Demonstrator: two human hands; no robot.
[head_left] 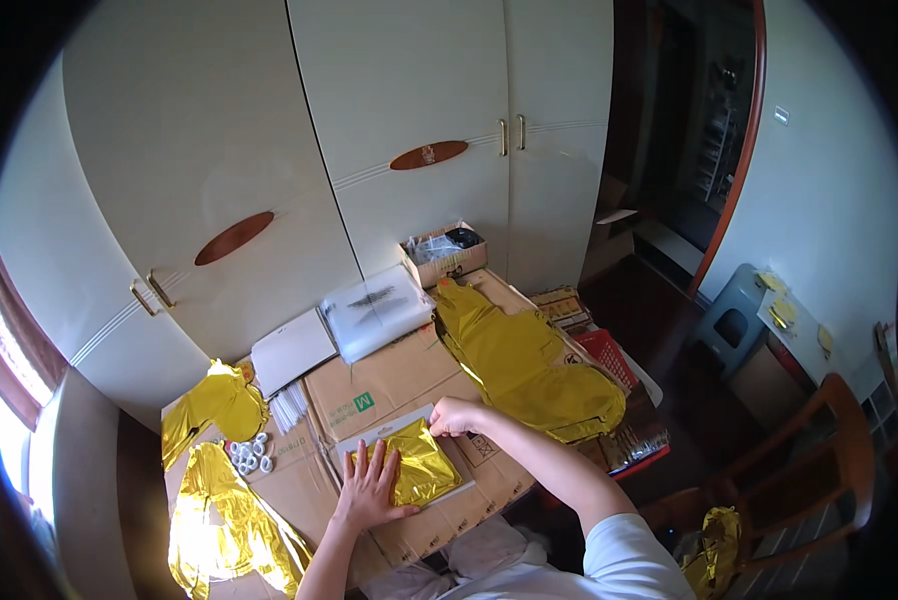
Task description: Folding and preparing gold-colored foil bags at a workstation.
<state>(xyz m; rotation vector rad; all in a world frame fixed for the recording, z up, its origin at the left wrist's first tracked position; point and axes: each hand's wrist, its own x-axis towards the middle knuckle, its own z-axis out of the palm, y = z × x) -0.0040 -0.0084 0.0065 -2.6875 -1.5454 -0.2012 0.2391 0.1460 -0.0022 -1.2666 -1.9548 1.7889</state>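
The left hand lies flat and released, fingers spread and pointing away from the person, pressing the left part of 1 flat, rectangular, shiny gold foil packet with a pale border. That packet rests on the brown cardboard-covered surface, near its front edge. The right hand is curled closed, fingertips together, pinching the packet's upper right corner — its bare forearm slants up from the lower right.

Counted from the left, there are 2 loose gold foil pieces, an upper crumpled sheet and a lower glossy sheet. Just beside them sits a cluster of small white rolls — too crowded to count. Next come 1 bundle of thin white strips, 1 stack of flat white sheets, 1 stack of clear plastic sleeves, 1 open cardboard box, 1 large matte gold foil shape and 1 red plastic basket.
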